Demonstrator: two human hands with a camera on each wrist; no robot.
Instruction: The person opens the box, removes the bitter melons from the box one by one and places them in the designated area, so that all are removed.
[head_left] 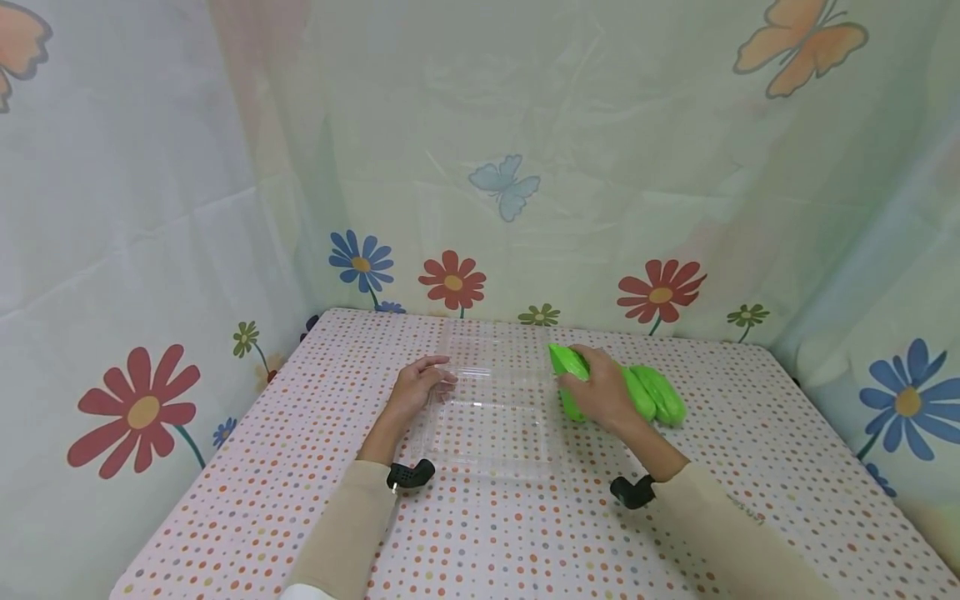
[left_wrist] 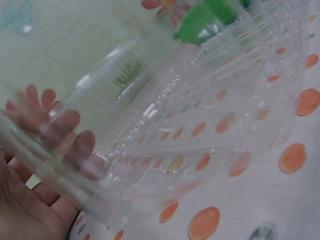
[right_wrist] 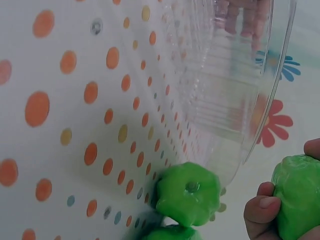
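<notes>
A clear plastic container (head_left: 487,460) lies on the table before me, its ribbed walls (left_wrist: 240,65) showing the dots behind. My left hand (head_left: 415,390) holds the container at its left edge; in the left wrist view its bent fingers (left_wrist: 82,145) appear partly through the plastic. Just past the container's right side, my right hand (head_left: 600,387) grips a glossy bright green vegetable (right_wrist: 300,195), pepper-like with a pointed tip. Beside that hand lie further green vegetables (head_left: 660,396); the right wrist view shows one lobed end (right_wrist: 190,194) with a dimple, and part of another below it.
A white cloth with coloured dots covers the table (head_left: 480,542). Behind the container's near part, a clear flat section (head_left: 495,342) reaches toward the back. Curtains with flowers and butterflies (head_left: 504,185) hang at the back and both sides.
</notes>
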